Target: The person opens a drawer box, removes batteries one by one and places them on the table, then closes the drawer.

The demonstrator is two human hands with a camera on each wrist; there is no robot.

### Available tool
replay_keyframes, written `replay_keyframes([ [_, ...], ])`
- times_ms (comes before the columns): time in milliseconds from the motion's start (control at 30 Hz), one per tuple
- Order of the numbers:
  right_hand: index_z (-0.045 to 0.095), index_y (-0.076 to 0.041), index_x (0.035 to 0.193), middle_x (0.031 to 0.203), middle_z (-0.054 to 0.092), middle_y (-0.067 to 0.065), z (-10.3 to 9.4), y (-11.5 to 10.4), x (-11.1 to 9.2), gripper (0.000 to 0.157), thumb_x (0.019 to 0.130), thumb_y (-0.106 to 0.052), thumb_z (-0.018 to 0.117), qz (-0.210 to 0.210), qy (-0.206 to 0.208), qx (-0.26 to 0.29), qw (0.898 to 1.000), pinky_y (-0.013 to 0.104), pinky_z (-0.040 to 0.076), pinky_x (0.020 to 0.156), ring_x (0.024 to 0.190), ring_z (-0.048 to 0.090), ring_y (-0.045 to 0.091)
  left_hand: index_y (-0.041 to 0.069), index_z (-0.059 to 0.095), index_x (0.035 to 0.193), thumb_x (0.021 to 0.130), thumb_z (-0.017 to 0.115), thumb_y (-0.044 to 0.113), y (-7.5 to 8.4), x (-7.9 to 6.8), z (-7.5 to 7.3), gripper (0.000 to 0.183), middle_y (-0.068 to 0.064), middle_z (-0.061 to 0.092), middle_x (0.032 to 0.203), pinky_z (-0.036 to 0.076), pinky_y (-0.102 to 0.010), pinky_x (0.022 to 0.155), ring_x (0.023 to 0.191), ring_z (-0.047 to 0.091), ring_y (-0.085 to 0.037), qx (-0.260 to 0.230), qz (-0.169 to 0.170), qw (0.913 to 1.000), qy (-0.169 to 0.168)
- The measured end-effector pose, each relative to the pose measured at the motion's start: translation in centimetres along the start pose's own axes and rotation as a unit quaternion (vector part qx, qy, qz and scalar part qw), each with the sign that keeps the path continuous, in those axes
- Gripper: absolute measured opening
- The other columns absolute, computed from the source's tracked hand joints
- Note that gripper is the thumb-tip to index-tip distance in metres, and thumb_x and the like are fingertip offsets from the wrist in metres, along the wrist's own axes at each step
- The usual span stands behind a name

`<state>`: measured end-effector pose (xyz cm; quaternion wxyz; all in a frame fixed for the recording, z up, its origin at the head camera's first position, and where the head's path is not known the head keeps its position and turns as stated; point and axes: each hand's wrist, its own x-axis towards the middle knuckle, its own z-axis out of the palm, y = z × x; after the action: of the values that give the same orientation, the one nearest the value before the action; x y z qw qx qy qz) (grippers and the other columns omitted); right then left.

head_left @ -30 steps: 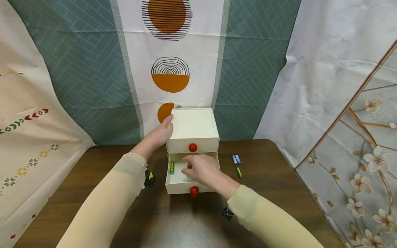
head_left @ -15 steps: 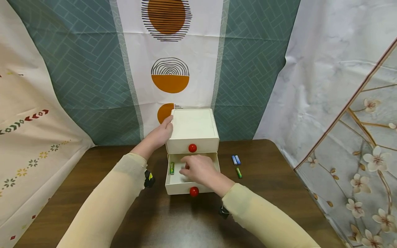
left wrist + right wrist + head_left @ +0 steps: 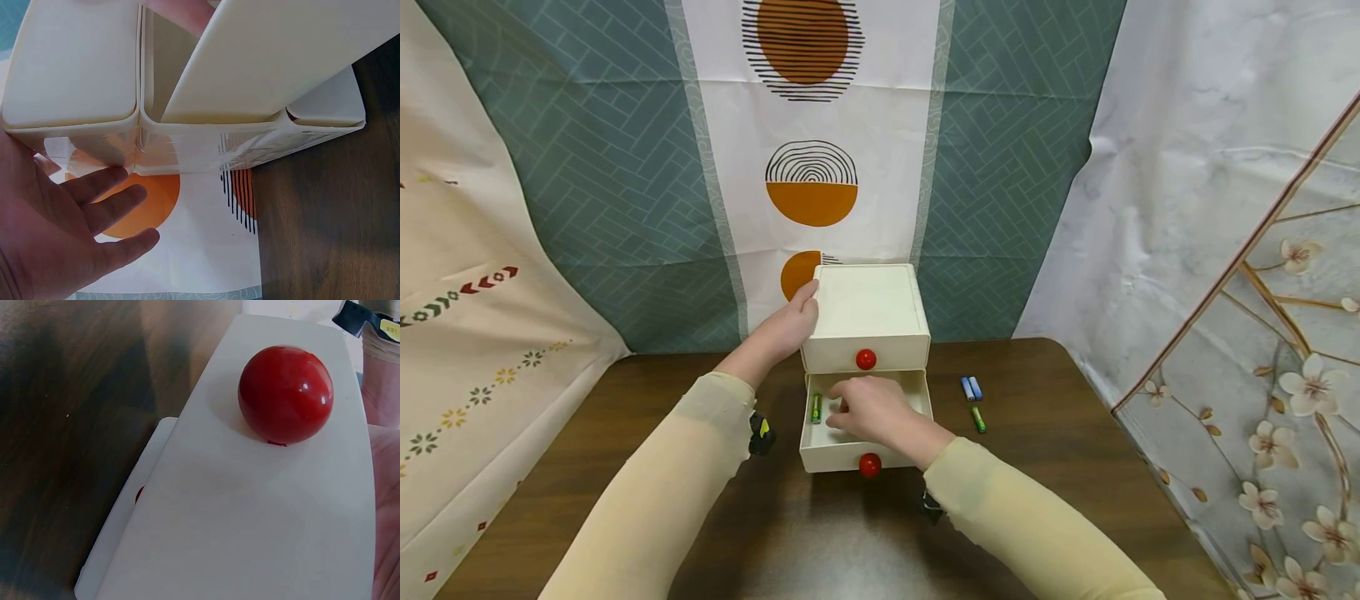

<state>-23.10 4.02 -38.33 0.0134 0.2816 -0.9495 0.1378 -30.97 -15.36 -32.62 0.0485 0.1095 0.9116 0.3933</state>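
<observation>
In the head view my left hand [image 3: 782, 325] rests against the left side of a white drawer cabinet [image 3: 868, 304]; the left wrist view shows its fingers [image 3: 119, 209] loosely extended along that side. My right hand [image 3: 876, 408] is inside a pulled-out drawer [image 3: 838, 458], its thumb and index finger apart with nothing seen between them. Its other fingers are hidden beneath. Just left of those fingertips, a green battery [image 3: 816, 408] lies on the drawer floor. The right wrist view shows the drawer front and its red knob [image 3: 285, 395], with part of my palm at the edge.
Two blue-and-white batteries [image 3: 972, 387] and another green battery [image 3: 977, 419] lie on the brown table [image 3: 1037, 467] right of the cabinet. The upper drawer with a red knob [image 3: 866, 359] is closed. A patterned cloth [image 3: 1007, 208] hangs behind.
My right hand has shifted slightly left inside the drawer, closer to the green battery. My left hand and the batteries stay where they were.
</observation>
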Motion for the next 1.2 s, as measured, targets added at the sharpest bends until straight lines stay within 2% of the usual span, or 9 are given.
replay_keyframes([
  [200,0.081,-0.019,0.133,0.087,0.076,-0.012,0.1,-0.3,0.5,0.038,0.099,-0.036,0.084,0.004,-0.012,0.0,1.0,0.034,0.055,0.072,0.088,0.071,0.011,0.023,0.002,0.18,0.119,0.016,0.046,0.0,0.0,0.0,0.067,-0.012,0.01,0.185,0.018,-0.059,0.134,0.167,0.02,-0.039,0.003,0.0,1.0,0.002],
  [400,0.082,-0.018,0.126,0.082,0.072,-0.013,0.3,-0.6,0.9,0.032,0.099,-0.035,0.084,0.001,-0.015,-0.007,1.0,0.033,0.053,0.069,0.082,0.066,0.01,0.024,0.003,0.18,0.119,0.016,0.047,0.0,0.0,-0.1,0.067,-0.01,0.01,0.185,0.019,-0.059,0.133,0.167,0.021,-0.039,0.002,0.002,1.0,0.0],
  [500,0.082,-0.018,0.12,0.08,0.069,-0.014,0.4,-0.8,1.1,0.028,0.099,-0.036,0.084,0.006,-0.019,-0.007,1.0,0.032,0.052,0.067,0.079,0.063,0.009,0.024,0.003,0.18,0.118,0.016,0.047,0.0,0.0,-0.1,0.067,-0.01,0.01,0.185,0.019,-0.058,0.133,0.167,0.02,-0.038,0.001,0.002,1.0,0.0],
  [633,0.079,-0.021,0.104,0.076,0.063,-0.013,0.6,-0.9,1.5,0.019,0.099,-0.039,0.084,0.014,-0.025,-0.012,1.0,0.031,0.047,0.065,0.075,0.06,0.01,0.023,0.004,0.18,0.118,0.016,0.047,0.0,0.0,-0.1,0.067,-0.011,0.011,0.185,0.019,-0.058,0.133,0.167,0.02,-0.039,0.0,0.003,1.0,-0.001],
  [867,0.067,-0.021,0.082,0.065,0.052,-0.008,0.7,-1.3,1.8,0.031,0.099,-0.04,0.084,0.019,-0.025,-0.023,0.999,0.032,0.04,0.061,0.07,0.055,0.012,0.021,0.004,0.18,0.119,0.016,0.046,0.1,0.0,0.0,0.067,-0.01,0.01,0.185,0.019,-0.058,0.133,0.166,0.021,-0.04,0.001,0.008,1.0,-0.001],
  [1200,0.063,-0.021,0.081,0.07,0.056,-0.006,1.0,-1.5,2.4,0.033,0.097,-0.04,0.086,0.028,-0.028,-0.044,0.998,0.035,0.045,0.062,0.073,0.057,0.014,0.021,0.005,0.18,0.119,0.016,0.044,0.0,0.0,0.0,0.066,-0.01,0.01,0.185,0.017,-0.057,0.134,0.167,0.02,-0.039,0.001,0.005,1.0,0.005],
])
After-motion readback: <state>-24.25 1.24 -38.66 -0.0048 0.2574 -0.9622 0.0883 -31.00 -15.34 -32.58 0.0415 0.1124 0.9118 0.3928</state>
